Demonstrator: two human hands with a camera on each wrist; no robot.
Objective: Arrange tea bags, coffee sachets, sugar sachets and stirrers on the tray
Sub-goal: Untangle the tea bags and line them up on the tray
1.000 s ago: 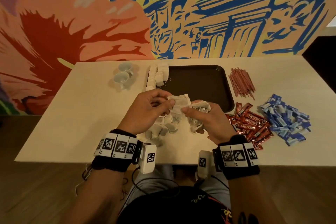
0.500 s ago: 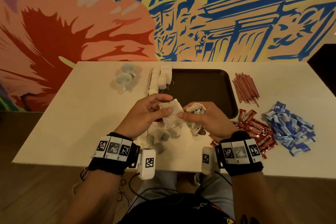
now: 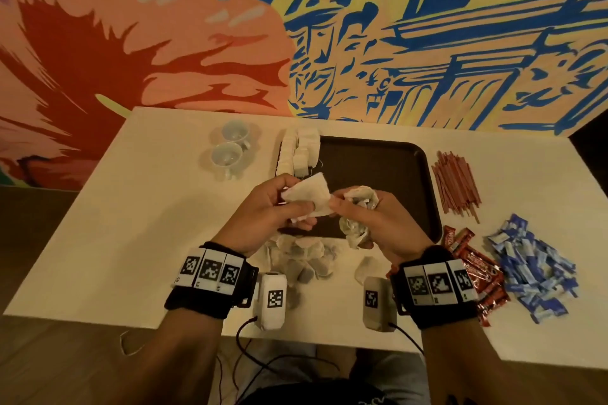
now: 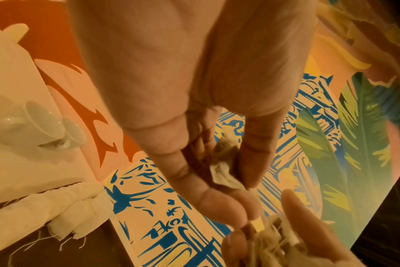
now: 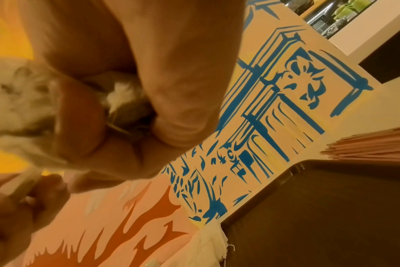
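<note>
Mid-frame over the tray's [image 3: 378, 171] near edge, the left hand [image 3: 273, 210] pinches one tea bag [image 3: 309, 199] flat while the right hand [image 3: 371, 217] clutches a bunch of tea bags [image 3: 360, 200]. Row of tea bags [image 3: 301, 151] along the tray's left rim.

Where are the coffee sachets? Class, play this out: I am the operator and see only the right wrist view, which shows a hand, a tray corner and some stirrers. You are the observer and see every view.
Observer: The coffee sachets lie heaped on the table, right of the tray, none on it.
Operator: And the sugar?
Observer: The sugar sachets are heaped on the table too, right of the coffee.
Operator: Any loose tea bags?
Observer: Yes, a pile of tea bags lies on the table by the tray's near edge.
</note>
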